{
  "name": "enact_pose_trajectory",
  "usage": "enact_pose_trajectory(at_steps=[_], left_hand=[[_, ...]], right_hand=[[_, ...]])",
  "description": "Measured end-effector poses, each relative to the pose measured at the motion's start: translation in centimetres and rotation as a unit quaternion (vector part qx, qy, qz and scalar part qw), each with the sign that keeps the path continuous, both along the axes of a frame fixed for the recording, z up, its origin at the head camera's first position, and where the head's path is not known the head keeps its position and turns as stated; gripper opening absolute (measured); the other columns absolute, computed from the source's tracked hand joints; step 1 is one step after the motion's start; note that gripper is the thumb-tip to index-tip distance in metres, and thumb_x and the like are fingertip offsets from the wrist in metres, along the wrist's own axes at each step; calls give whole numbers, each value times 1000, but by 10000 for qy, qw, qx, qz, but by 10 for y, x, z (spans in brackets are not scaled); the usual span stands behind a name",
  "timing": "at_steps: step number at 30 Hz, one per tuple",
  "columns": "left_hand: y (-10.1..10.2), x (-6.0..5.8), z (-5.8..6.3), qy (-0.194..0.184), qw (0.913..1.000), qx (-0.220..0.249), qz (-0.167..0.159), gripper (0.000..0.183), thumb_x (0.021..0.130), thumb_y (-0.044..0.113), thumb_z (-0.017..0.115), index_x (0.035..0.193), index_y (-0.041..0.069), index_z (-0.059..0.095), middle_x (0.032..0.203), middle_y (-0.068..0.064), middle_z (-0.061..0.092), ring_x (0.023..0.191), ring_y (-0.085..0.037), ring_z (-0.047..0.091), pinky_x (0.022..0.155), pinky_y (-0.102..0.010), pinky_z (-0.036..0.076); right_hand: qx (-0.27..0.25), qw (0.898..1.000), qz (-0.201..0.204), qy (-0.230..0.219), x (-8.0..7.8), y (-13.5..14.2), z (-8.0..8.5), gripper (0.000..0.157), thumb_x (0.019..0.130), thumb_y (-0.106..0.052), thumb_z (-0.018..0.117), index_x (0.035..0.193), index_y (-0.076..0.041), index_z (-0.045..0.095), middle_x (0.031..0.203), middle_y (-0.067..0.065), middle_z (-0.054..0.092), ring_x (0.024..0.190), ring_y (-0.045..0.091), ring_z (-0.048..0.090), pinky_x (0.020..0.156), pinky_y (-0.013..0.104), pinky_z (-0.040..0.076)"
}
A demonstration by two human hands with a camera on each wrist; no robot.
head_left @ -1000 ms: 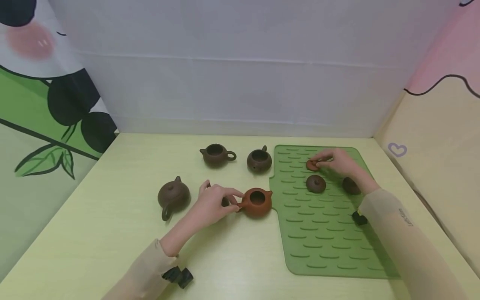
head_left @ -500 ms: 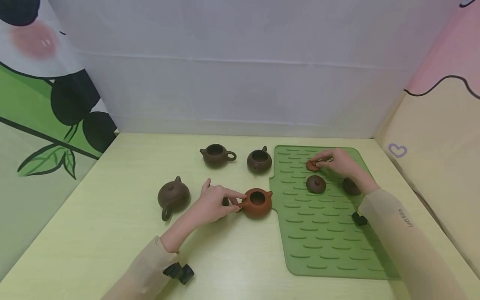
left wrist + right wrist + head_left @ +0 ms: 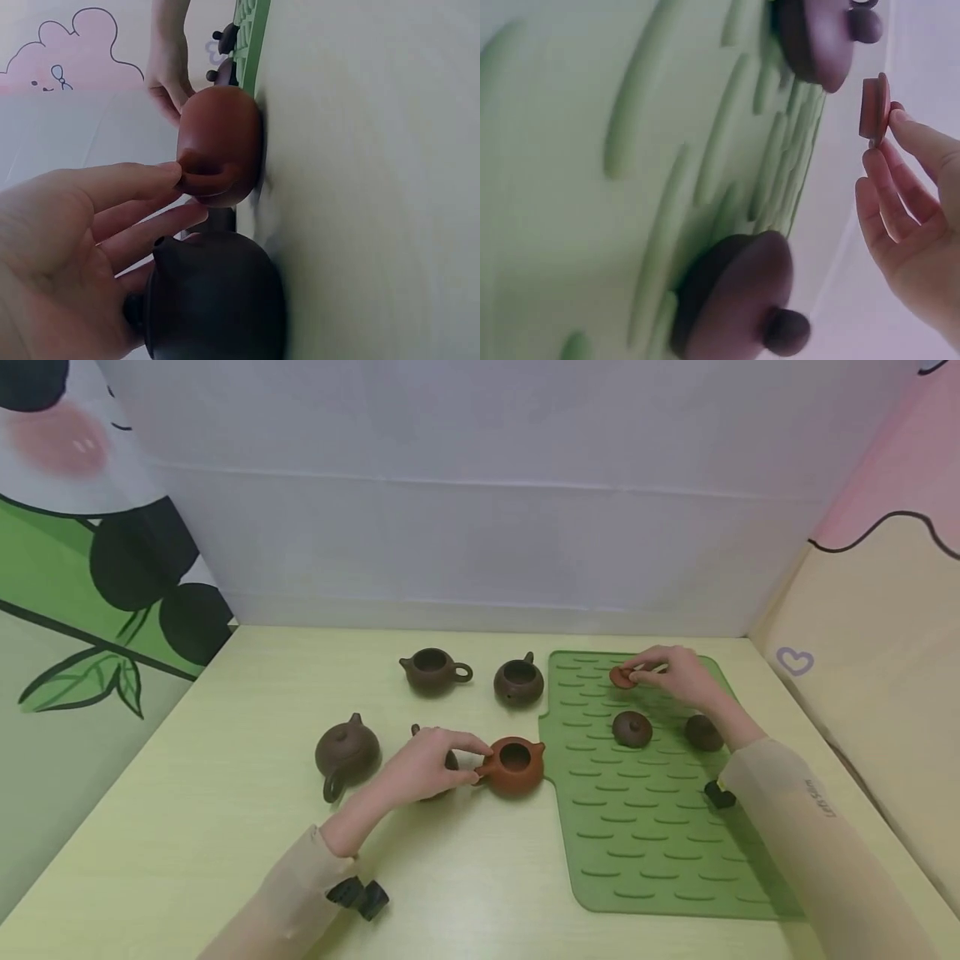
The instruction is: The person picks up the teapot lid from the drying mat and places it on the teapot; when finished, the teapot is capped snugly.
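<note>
My left hand [image 3: 423, 764] pinches the handle of a reddish-brown clay teapot [image 3: 517, 783], which stands lidless on the table at the mat's left edge. In the left wrist view thumb and fingers meet at that handle [image 3: 210, 180]. Under the same hand sits a dark teapot [image 3: 221, 300] with its lid on, mostly covered in the head view. My right hand [image 3: 681, 678] holds a small reddish-brown lid [image 3: 621, 677] by its knob. The right wrist view shows this lid [image 3: 873, 111] raised off the mat, between thumb and fingertips. Two dark lids [image 3: 632, 729] rest nearby, knobs up.
A green ridged mat [image 3: 622, 852] covers the table's right part. The second dark lid [image 3: 703, 732] lies near my right wrist. Behind stand two lidless dark teapots, one spout-left [image 3: 429, 681] and one handle-back [image 3: 519, 687]. A lidded dark teapot [image 3: 347, 752] stands at left.
My right hand has lifted the reddish-brown lid off the mat and moved it slightly back. The left hand stays at the teapot's handle, its fingers lying a little lower.
</note>
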State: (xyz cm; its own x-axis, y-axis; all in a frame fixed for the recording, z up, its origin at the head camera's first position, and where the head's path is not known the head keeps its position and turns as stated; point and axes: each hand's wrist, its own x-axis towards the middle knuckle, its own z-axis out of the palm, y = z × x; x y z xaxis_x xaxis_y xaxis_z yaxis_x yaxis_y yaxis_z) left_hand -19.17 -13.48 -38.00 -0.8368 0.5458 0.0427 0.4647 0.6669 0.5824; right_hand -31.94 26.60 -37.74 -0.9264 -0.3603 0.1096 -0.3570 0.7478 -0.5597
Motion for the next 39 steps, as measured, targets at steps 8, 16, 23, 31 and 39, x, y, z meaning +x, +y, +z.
enact_pose_trajectory(at_steps=[8,16,23,31,39], left_hand=[[0,-8,7,-630,9979,-68,-144,46,86,12,72,131,14,65,122,-5,72,107,-19,72,84,-32,58],[-1,-10,10,-1506,9878,407,-19,43,85,7,73,127,10,68,107,-10,76,96,-15,75,73,-18,54],[-1,-9,13,-1443,9888,359,-110,42,85,8,72,127,9,67,109,-9,76,98,-15,75,78,-21,56],[-2,-11,16,-637,9963,-216,-530,47,87,15,71,133,13,64,127,-4,70,116,-23,68,91,-34,57],[-4,-13,17,-799,9953,-180,-515,46,86,18,72,131,20,66,130,3,68,108,-16,67,81,-23,52]], right_hand=[[-12,9990,313,306,5,-9,7,25,97,-21,64,120,-14,72,118,11,71,100,28,68,86,46,57],[-398,9965,425,603,16,-26,21,25,96,-23,65,118,-16,73,124,8,68,103,21,66,82,20,56],[-874,9917,541,779,36,-49,33,23,93,-20,69,115,-18,74,120,4,70,100,5,65,83,21,55],[-1135,9858,597,1086,61,-73,39,24,91,-17,72,113,-24,75,115,-2,72,92,2,65,80,18,54],[-1422,9714,989,1626,79,-88,36,24,88,-10,74,110,-18,76,113,4,73,86,5,69,76,17,54]])
